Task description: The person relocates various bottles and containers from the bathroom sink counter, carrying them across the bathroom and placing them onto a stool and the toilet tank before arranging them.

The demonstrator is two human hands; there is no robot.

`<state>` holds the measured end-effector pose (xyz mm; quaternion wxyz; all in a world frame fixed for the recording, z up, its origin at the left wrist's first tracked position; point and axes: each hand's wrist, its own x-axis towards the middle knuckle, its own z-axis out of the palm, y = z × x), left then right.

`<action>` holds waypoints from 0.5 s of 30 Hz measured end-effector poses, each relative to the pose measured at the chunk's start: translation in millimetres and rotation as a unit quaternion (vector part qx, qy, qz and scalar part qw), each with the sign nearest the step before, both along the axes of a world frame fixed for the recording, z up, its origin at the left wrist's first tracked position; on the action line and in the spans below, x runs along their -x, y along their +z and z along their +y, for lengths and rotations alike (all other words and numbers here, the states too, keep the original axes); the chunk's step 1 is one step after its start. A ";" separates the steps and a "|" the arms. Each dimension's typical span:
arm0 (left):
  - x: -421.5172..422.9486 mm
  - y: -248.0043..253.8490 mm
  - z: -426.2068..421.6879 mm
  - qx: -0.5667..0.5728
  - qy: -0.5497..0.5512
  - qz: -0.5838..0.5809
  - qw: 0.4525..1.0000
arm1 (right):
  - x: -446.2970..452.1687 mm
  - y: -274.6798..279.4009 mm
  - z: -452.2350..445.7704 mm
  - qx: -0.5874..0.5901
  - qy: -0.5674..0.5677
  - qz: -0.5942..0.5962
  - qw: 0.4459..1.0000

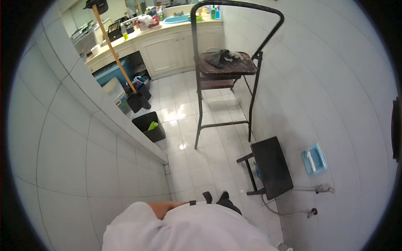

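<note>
Bare skin of my left forearm (165, 208) shows below the white sleeve, running toward my waist. My left hand itself is hidden at the front of the white shirt (197, 230), so its fingers cannot be seen. Beside the waist are a small black band (192, 203) and a dark flat piece (207, 196) that I cannot identify. My right hand is outside the view. A dark shoe (225, 195) and dark trouser leg show below the shirt.
A folding step ladder (228, 69) with cloths on top stands ahead. At right are a black stool (272, 167), blue soap dish (314, 159) and hose (289, 214). At left are a black bin (150, 127) and wooden pole (113, 50). A counter (167, 28) with a blue basin stands behind.
</note>
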<state>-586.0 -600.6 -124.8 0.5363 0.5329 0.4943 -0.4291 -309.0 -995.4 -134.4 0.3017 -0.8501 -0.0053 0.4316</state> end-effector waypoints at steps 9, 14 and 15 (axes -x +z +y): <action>-4.8 -28.5 25.8 -0.021 0.170 -0.054 0.984 | -131.1 -22.4 121.2 0.053 0.231 0.072 0.969; -18.6 -11.5 31.7 -0.023 0.263 -0.093 0.960 | -179.6 -14.6 219.6 0.078 0.394 0.105 0.910; -16.5 -8.0 35.0 -0.023 0.281 -0.100 0.954 | -184.4 -10.5 242.0 0.086 0.426 0.114 0.893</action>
